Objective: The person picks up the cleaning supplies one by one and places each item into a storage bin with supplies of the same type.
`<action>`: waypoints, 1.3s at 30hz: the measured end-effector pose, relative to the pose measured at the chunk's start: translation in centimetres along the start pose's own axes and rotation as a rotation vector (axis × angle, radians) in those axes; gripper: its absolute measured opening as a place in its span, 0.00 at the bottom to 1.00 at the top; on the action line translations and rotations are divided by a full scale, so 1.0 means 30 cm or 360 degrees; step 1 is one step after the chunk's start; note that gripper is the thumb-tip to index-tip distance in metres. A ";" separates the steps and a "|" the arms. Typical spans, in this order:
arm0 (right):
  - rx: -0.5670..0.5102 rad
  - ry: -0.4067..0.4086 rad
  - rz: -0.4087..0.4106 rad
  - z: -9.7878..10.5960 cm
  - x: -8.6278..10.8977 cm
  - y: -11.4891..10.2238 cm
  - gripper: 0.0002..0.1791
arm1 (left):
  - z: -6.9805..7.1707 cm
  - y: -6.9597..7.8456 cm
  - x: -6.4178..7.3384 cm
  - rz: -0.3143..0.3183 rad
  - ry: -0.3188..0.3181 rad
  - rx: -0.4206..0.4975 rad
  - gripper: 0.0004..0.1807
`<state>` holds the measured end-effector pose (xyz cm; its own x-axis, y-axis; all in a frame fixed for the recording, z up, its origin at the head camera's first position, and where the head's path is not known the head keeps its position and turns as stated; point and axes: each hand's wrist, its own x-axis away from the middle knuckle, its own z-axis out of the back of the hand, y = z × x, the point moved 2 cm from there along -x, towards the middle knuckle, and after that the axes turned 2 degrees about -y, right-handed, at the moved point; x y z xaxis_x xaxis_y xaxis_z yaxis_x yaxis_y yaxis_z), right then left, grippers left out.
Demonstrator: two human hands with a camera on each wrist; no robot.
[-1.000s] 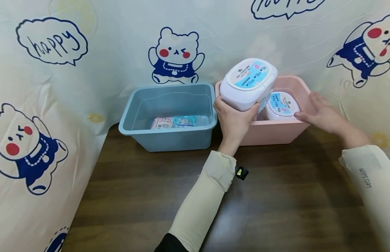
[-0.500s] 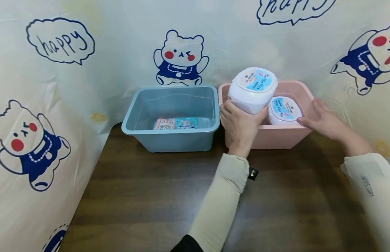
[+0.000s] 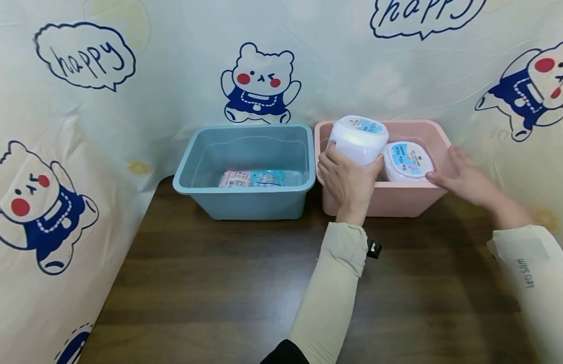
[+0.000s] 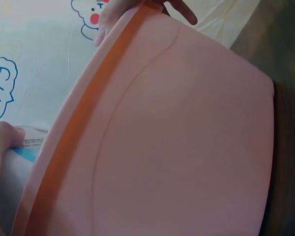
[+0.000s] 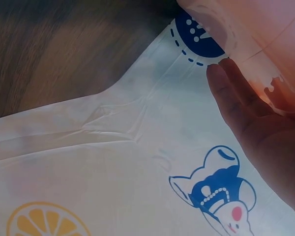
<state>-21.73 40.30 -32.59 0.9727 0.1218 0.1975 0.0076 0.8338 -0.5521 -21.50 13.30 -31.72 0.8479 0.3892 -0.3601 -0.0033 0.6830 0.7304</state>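
My left hand (image 3: pixel 347 179) grips a white lidded plastic tub (image 3: pixel 357 140) with a blue label, held tilted in the left part of the pink bin (image 3: pixel 377 199). Beside it in the bin stands a second white tub (image 3: pixel 407 162) with a similar blue-labelled lid. My right hand (image 3: pixel 474 179) holds the bin's right front corner, thumb at the rim and fingers along the outer side. In the right wrist view, fingers (image 5: pixel 236 98) lie against the bin's outer wall (image 5: pixel 265 39). The near wall of the bin hides the lower parts of both tubs.
Left of the pink bin, close beside it, stands a blue bin (image 3: pixel 245 205) with a small pink-and-blue packet (image 3: pixel 251 178) on its floor. Both sit at the back of the dark wooden table (image 3: pixel 208 283), against a cartoon-printed cloth (image 3: pixel 172 76).
The tub in my left hand has come down from above the pink bin's rim to partly inside it, its lid now tipped farther back. My right hand keeps its place on the corner.
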 end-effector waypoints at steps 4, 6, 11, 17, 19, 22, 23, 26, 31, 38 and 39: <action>0.0007 0.0021 0.0014 0.011 0.006 -0.001 0.60 | 0.001 0.010 -0.010 -0.0031 -0.0045 -0.0139 0.61; 0.0005 0.0019 0.0007 0.009 0.007 -0.003 0.61 | -0.002 0.010 -0.014 -0.0059 -0.0060 -0.0257 0.59; 0.0002 -0.0008 -0.0020 -0.004 0.008 -0.001 0.61 | -0.014 0.010 -0.022 -0.0110 -0.0142 -0.0582 0.57; 0.0002 -0.0003 -0.0031 -0.007 0.016 0.005 0.61 | -0.038 0.009 -0.029 -0.0104 -0.0279 -0.0784 0.59; 0.0009 0.0007 -0.0021 -0.008 0.018 0.005 0.61 | -0.040 0.009 -0.032 -0.0068 -0.0373 -0.0835 0.59; 0.0013 0.0022 -0.0007 -0.009 0.020 0.002 0.61 | -0.039 0.011 -0.045 -0.0025 -0.0518 -0.0893 0.61; 0.0016 0.0030 -0.0001 -0.008 0.020 -0.001 0.61 | -0.038 0.013 -0.050 -0.0017 -0.0558 -0.0903 0.61; 0.0019 0.0038 -0.0008 -0.006 0.022 -0.004 0.61 | -0.038 0.016 -0.065 0.0006 -0.0693 -0.0905 0.61; 0.0010 0.0032 -0.0030 -0.012 0.025 -0.006 0.61 | -0.036 0.015 -0.074 0.0073 -0.0934 -0.0904 0.56; 0.0010 0.0051 -0.0010 -0.016 0.018 -0.002 0.61 | -0.015 0.014 -0.085 -0.0067 -0.1111 -0.0965 0.24; 0.0017 0.0054 -0.0006 -0.017 0.016 -0.002 0.61 | -0.015 0.012 -0.085 -0.0098 -0.1123 -0.0983 0.19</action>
<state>-21.16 40.04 -32.86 0.9800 0.1005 0.1716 0.0089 0.8399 -0.5427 -23.91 12.81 -30.80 0.9807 0.0148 0.1950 -0.0568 0.9757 0.2116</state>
